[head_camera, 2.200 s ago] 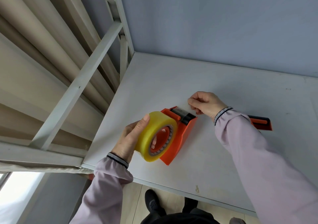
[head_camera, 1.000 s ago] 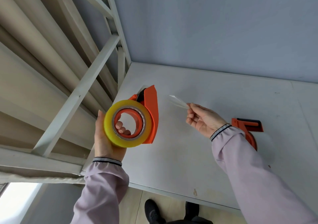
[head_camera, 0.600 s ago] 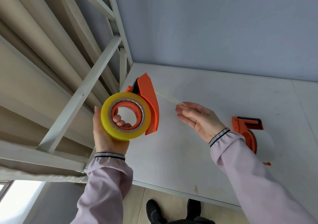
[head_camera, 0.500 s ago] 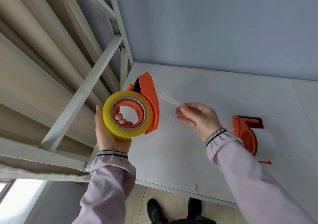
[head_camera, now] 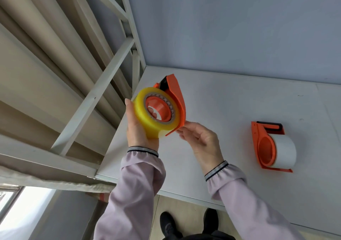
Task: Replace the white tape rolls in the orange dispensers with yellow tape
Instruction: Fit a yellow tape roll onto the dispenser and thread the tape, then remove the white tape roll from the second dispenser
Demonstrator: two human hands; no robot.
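My left hand (head_camera: 137, 129) holds a yellow tape roll (head_camera: 147, 118) above the white table (head_camera: 221, 99), fingers through its core. The roll sits on the hub of an orange dispenser (head_camera: 177, 99), whose flat side plate faces right and whose black cutter end points up. My right hand (head_camera: 199, 140) reaches in from the right, and its fingertips pinch the lower corner of the dispenser's plate. A second orange dispenser (head_camera: 262, 147) lies on the table at the right with a white tape roll (head_camera: 285, 151) on it, untouched.
A white metal frame (head_camera: 92, 96) with slanted bars rises along the table's left edge. A grey-blue wall (head_camera: 230, 27) closes the far side. The table's front edge runs just below my sleeves, with my black shoes (head_camera: 168, 223) on the floor beneath.
My right hand moved from holding a thin tape strip out to the right down to the dispenser's lower corner. The strip is no longer seen. The left hand tilted the roll slightly.
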